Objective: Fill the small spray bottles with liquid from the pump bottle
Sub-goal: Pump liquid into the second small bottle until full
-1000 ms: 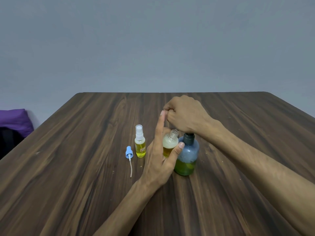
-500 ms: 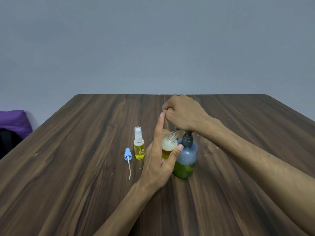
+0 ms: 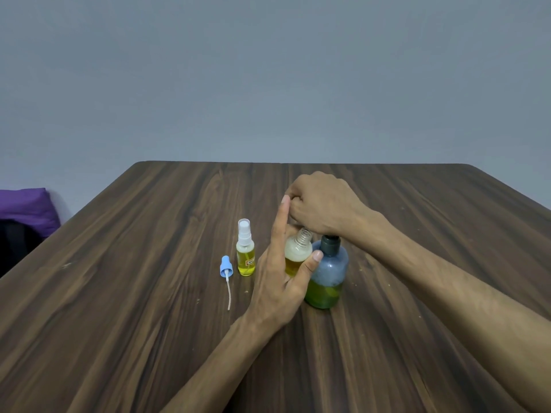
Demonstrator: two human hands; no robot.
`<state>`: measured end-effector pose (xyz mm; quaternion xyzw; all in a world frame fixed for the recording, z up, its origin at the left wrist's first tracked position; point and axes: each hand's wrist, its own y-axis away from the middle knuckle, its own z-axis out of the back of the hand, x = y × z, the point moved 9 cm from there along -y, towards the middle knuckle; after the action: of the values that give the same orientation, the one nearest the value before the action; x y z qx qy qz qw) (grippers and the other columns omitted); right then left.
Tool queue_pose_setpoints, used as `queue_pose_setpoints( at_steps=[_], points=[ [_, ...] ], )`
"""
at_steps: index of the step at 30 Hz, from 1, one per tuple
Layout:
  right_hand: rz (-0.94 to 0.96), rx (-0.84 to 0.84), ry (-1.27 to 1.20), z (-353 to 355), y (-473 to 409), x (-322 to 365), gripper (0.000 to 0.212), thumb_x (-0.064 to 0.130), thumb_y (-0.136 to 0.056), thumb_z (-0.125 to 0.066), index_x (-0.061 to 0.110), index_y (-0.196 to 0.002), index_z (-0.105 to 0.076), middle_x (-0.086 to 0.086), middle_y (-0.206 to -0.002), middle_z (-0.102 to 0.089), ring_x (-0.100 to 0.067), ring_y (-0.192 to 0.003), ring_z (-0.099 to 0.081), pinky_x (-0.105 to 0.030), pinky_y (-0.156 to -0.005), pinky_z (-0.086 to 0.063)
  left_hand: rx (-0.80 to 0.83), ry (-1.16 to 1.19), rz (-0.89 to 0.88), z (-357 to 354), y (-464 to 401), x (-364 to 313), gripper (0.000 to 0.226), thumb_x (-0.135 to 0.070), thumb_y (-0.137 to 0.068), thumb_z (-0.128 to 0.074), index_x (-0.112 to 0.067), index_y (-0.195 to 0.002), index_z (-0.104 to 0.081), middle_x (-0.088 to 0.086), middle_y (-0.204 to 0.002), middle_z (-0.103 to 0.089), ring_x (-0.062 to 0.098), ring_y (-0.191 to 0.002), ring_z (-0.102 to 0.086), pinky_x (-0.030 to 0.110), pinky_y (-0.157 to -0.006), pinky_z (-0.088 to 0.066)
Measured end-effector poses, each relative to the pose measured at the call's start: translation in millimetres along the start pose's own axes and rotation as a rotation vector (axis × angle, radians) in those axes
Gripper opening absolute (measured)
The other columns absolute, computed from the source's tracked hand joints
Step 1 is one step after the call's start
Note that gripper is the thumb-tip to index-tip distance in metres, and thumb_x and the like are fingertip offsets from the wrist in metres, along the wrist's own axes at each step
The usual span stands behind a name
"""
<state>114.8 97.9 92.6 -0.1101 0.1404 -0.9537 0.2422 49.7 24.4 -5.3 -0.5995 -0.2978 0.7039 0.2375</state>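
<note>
While a blue spray cap (image 3: 225, 266) with its dip tube lies loose at the left of the surface (image 3: 119, 293), a capped small spray bottle (image 3: 245, 252) stands just beside it, already yellow with liquid. Next, the left hand (image 3: 278, 281) steadies an open small bottle (image 3: 298, 251), thumb on its side, forefinger raised. Touching it stands the pump bottle (image 3: 326, 272), whose head the right hand (image 3: 323, 202) covers with curled fingers. Filling looks under way; the next press needs the spout over the neck.
</note>
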Motion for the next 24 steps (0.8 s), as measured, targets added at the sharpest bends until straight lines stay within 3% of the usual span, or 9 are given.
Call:
queue_pose_setpoints(
  at_steps=[4,9,11,14,16,18,20,22,24],
  points=[
    [0.023,-0.002,-0.071,8,0,2,0.029,0.017,-0.083,-0.044,0.014,-0.073,-0.071,0.004,-0.064,-0.066,-0.017,-0.064,-0.059,-0.032,-0.059,-0.041,-0.005,-0.021,0.013,-1,1,2,0.091,-0.008,-0.098,-0.07,-0.029,-0.169,-0.015,-0.025,-0.117,-0.067,0.001,-0.111,-0.067,0.014,-0.1,-0.048],
    [-0.001,0.024,-0.046,-3,3,-1,0.029,0.017,-0.086,-0.046,0.009,-0.076,-0.072,-0.004,-0.069,-0.07,-0.023,-0.065,-0.059,-0.03,-0.054,-0.036,0.017,0.041,0.028,-2,-1,4,0.092,-0.012,-0.1,-0.068,-0.036,-0.168,-0.01,0.013,-0.146,-0.064,0.018,-0.135,-0.063,0.029,-0.113,-0.049],
    [0.01,0.0,-0.046,1,3,1,0.03,0.018,-0.085,-0.045,0.011,-0.078,-0.073,-0.001,-0.069,-0.07,-0.022,-0.066,-0.06,-0.029,-0.054,-0.035,0.009,0.027,0.026,-1,0,4,0.092,-0.012,-0.1,-0.069,-0.035,-0.168,-0.011,0.005,-0.144,-0.065,0.014,-0.132,-0.064,0.025,-0.111,-0.049],
    [0.039,-0.072,-0.075,13,1,1,0.026,0.016,-0.084,-0.044,0.009,-0.068,-0.063,0.002,-0.057,-0.058,-0.019,-0.058,-0.051,-0.03,-0.056,-0.033,0.002,-0.027,0.011,-1,1,4,0.092,-0.009,-0.099,-0.07,-0.032,-0.168,-0.014,-0.025,-0.119,-0.066,0.0,-0.111,-0.066,0.015,-0.1,-0.048],
    [0.022,-0.041,-0.049,6,2,-1,0.028,0.017,-0.083,-0.044,0.009,-0.073,-0.068,0.0,-0.064,-0.066,-0.023,-0.064,-0.058,-0.031,-0.055,-0.035,0.004,-0.019,0.011,-2,1,4,0.092,-0.009,-0.099,-0.07,-0.032,-0.169,-0.014,-0.018,-0.119,-0.068,-0.001,-0.111,-0.066,0.015,-0.1,-0.048],
    [0.016,-0.008,-0.03,-1,4,-1,0.031,0.021,-0.083,-0.043,0.011,-0.076,-0.072,-0.002,-0.069,-0.07,-0.027,-0.07,-0.062,-0.031,-0.055,-0.038,0.004,0.019,0.027,-1,1,4,0.092,-0.008,-0.1,-0.069,-0.034,-0.169,-0.014,-0.006,-0.135,-0.068,0.005,-0.126,-0.065,0.018,-0.106,-0.048],
    [0.033,-0.017,-0.034,0,3,1,0.038,0.026,-0.078,-0.038,0.013,-0.078,-0.074,-0.001,-0.069,-0.07,-0.026,-0.069,-0.063,-0.032,-0.057,-0.041,0.005,0.03,0.039,-1,0,4,0.091,-0.007,-0.1,-0.069,-0.032,-0.169,-0.016,-0.014,-0.145,-0.064,0.005,-0.134,-0.061,0.018,-0.109,-0.047],
    [0.047,-0.059,-0.072,7,1,2,0.032,0.023,-0.079,-0.039,0.011,-0.069,-0.067,0.001,-0.06,-0.064,-0.022,-0.061,-0.058,-0.031,-0.056,-0.039,-0.003,-0.007,0.032,0,1,5,0.091,-0.007,-0.099,-0.069,-0.032,-0.169,-0.017,-0.027,-0.136,-0.065,-0.003,-0.126,-0.062,0.015,-0.105,-0.046],
    [0.05,-0.084,-0.08,10,0,1,0.03,0.021,-0.082,-0.041,0.011,-0.065,-0.063,0.001,-0.057,-0.06,-0.019,-0.057,-0.054,-0.029,-0.055,-0.037,0.006,-0.019,0.035,-1,2,7,0.091,-0.008,-0.099,-0.069,-0.034,-0.168,-0.016,-0.025,-0.119,-0.068,-0.001,-0.111,-0.066,0.014,-0.099,-0.048]
  ],
)
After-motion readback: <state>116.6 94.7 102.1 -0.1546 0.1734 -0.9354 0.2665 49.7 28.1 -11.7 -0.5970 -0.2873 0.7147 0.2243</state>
